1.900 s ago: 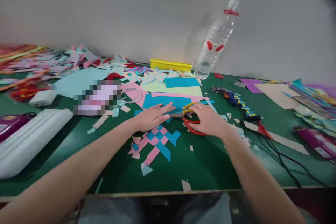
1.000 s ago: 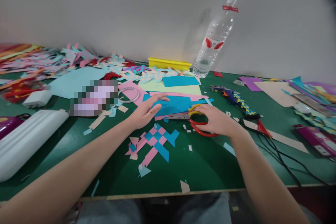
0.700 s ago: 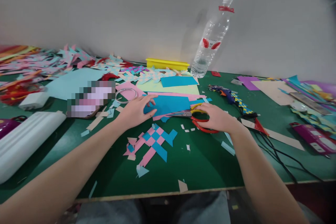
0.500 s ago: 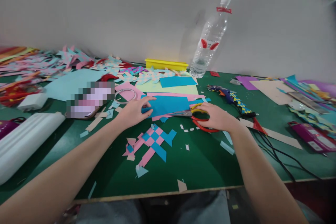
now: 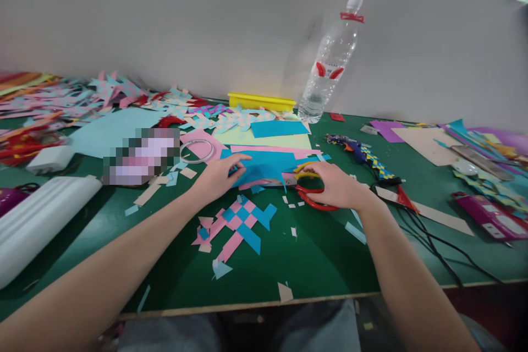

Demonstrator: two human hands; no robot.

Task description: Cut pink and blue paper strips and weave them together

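Observation:
A sheet of blue paper [image 5: 264,164] lies in front of me, its left end pinched by my left hand [image 5: 220,177]. My right hand [image 5: 336,182] grips scissors [image 5: 314,206] with yellow and red handles, the blades reaching left along the paper's near edge. A narrow flap of blue hangs over the blades near their pivot. Pink paper [image 5: 247,182] shows under the blue sheet. Closer to me is a woven pink-and-blue paper piece [image 5: 239,220] with strip ends sticking out.
A phone [image 5: 142,158] and a white ring-shaped bangle [image 5: 197,151] are on the left, beside a long white object [image 5: 45,225]. Behind stand a plastic bottle [image 5: 328,63] and a yellow strip holder [image 5: 260,102]. Paper scraps and dark cords [image 5: 437,247] lie around.
The scissors and my right hand have shifted slightly left into the blue paper. A cut flap now curls down at its right part. My left hand has slid a little to the right.

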